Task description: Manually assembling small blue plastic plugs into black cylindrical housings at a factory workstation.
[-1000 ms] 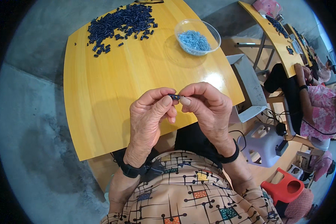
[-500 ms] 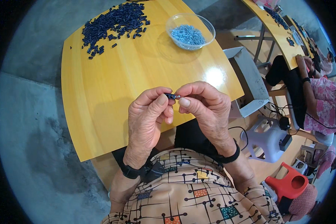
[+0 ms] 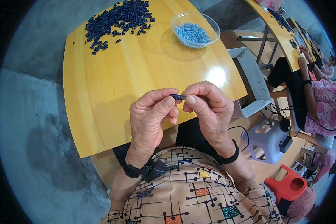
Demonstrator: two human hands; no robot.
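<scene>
Over the table's near edge, my two hands meet at a small dark blue plastic piece [image 3: 176, 97], short and tube-like. My left hand [image 3: 148, 117] pinches it between thumb and forefinger. My right hand [image 3: 211, 108] is closed at the piece's right end, thumb and forefinger pressed on a tiny shiny part, which looks like a spring and is mostly hidden. A large heap of similar dark blue pieces [image 3: 115, 22] lies at the far left of the table. Right of it, a clear round plastic bowl [image 3: 215, 36] holds many small, shiny, silvery-blue parts [image 3: 192, 32].
The yellow wooden table [image 3: 100, 89] has a grey open box [image 3: 252, 78] beside its right edge. Farther right are a pale purple stool [image 3: 267, 138] with cables, a red stool [image 3: 289, 183], and a person in a pink patterned top [image 3: 321, 100] at another table.
The shiny ribbed part that showed between my fingertips is now mostly out of sight, with my right fingertips against the dark piece. Both hands have shifted slightly right in the picture.
</scene>
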